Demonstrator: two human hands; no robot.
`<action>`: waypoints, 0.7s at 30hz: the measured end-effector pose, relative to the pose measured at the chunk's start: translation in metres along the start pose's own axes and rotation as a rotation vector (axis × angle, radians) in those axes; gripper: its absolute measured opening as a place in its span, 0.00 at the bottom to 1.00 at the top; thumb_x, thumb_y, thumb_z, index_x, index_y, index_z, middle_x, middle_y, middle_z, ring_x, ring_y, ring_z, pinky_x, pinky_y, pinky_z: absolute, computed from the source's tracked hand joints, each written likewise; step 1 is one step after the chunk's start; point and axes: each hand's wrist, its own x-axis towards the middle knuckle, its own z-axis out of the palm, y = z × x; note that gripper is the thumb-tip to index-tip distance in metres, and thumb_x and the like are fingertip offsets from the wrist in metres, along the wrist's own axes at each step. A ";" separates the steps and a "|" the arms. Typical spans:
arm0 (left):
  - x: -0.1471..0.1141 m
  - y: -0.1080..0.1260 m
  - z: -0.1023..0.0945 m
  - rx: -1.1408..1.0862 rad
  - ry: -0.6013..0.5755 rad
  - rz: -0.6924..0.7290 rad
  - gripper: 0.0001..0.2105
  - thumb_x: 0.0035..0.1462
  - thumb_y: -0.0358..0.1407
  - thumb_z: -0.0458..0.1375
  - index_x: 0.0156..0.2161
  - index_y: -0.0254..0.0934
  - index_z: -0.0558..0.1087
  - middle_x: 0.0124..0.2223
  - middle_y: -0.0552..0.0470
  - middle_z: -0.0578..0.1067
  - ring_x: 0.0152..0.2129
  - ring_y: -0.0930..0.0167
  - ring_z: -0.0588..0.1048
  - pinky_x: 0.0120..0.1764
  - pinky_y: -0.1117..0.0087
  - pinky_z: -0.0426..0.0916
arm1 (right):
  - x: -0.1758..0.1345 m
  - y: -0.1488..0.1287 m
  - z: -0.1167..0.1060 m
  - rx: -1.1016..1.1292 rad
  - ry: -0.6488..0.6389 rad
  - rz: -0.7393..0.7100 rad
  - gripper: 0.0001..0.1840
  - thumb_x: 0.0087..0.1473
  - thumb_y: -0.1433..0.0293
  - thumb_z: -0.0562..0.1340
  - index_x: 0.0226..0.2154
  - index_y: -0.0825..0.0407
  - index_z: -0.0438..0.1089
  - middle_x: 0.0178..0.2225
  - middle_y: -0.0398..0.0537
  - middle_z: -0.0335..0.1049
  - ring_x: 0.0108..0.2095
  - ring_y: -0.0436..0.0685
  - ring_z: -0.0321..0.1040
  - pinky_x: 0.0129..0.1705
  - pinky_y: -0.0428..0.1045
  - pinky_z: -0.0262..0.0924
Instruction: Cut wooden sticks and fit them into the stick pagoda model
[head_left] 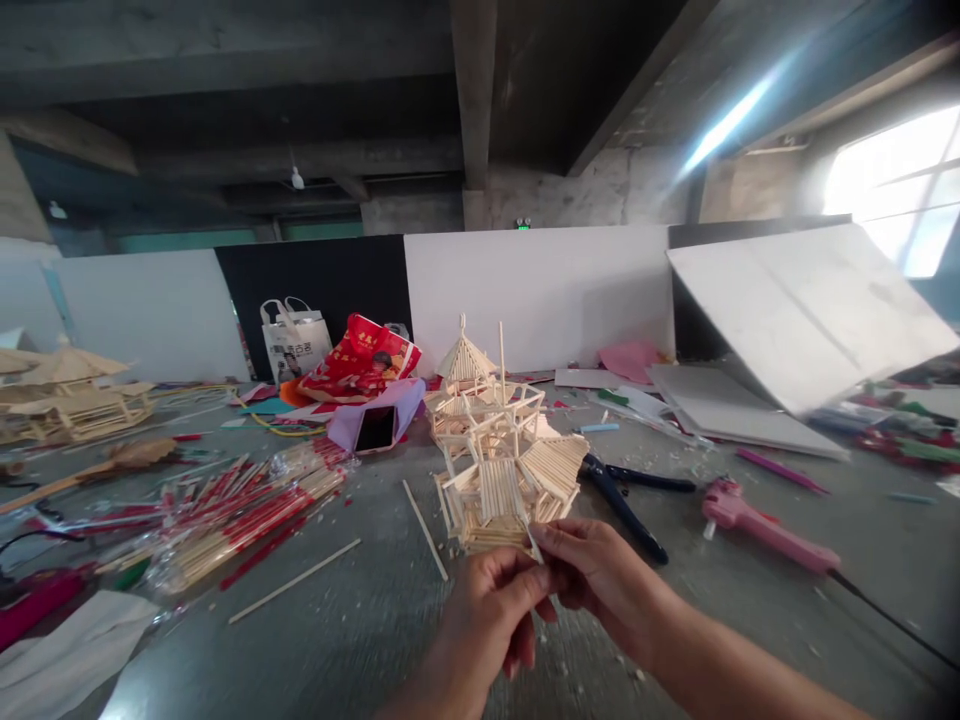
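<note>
My left hand [504,612] and my right hand [592,565] meet just in front of a small pavilion model [499,490] built of thin wooden sticks. Between their fingertips is a short pale stick [534,545], pinched by both hands. Its lower end is hidden by my fingers. The model stands upright, with a pointed roof on top, a tall stick rising beside it and slatted roof panels lower down. My fingertips are close to its front edge; whether they touch it I cannot tell.
Right of the model lie dark-handled pliers [626,505] and a pink glue gun [772,530] with its cord. On the left are bundled sticks [247,520] in plastic, loose sticks [296,580] and a phone [376,429]. Behind stand a red bag [364,358] and white boards [810,310].
</note>
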 end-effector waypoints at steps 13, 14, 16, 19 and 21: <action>0.022 -0.007 -0.004 0.049 0.054 0.073 0.12 0.50 0.41 0.54 0.26 0.32 0.69 0.21 0.56 0.70 0.08 0.83 0.60 0.09 0.81 0.47 | 0.007 0.005 -0.005 0.271 -0.044 -0.032 0.14 0.48 0.63 0.61 0.20 0.55 0.61 0.17 0.39 0.57 0.19 0.47 0.56 0.23 0.45 0.48; 0.023 -0.008 -0.004 0.031 0.052 0.078 0.12 0.50 0.41 0.54 0.26 0.32 0.69 0.21 0.56 0.69 0.08 0.83 0.60 0.09 0.81 0.47 | 0.008 0.005 -0.005 0.284 -0.044 -0.030 0.14 0.47 0.63 0.61 0.20 0.55 0.61 0.17 0.39 0.57 0.19 0.47 0.56 0.23 0.45 0.49; 0.023 -0.008 -0.004 -0.010 0.046 0.088 0.12 0.50 0.41 0.54 0.26 0.32 0.69 0.21 0.56 0.68 0.08 0.83 0.59 0.09 0.81 0.47 | 0.011 0.005 -0.004 0.303 -0.032 -0.027 0.14 0.47 0.63 0.61 0.20 0.55 0.61 0.16 0.39 0.58 0.18 0.47 0.56 0.23 0.45 0.50; 0.024 -0.007 -0.002 -0.063 0.036 0.104 0.12 0.51 0.41 0.54 0.27 0.31 0.70 0.21 0.57 0.67 0.09 0.83 0.58 0.10 0.81 0.46 | 0.014 0.005 -0.004 0.320 0.000 -0.013 0.14 0.46 0.64 0.62 0.20 0.55 0.61 0.17 0.39 0.58 0.18 0.47 0.56 0.23 0.44 0.51; 0.024 -0.006 -0.001 -0.092 0.044 0.099 0.12 0.50 0.40 0.54 0.27 0.31 0.70 0.20 0.56 0.67 0.09 0.83 0.58 0.10 0.80 0.46 | 0.016 0.005 -0.004 0.323 0.023 0.000 0.13 0.46 0.64 0.62 0.21 0.55 0.61 0.17 0.39 0.59 0.18 0.46 0.57 0.23 0.44 0.52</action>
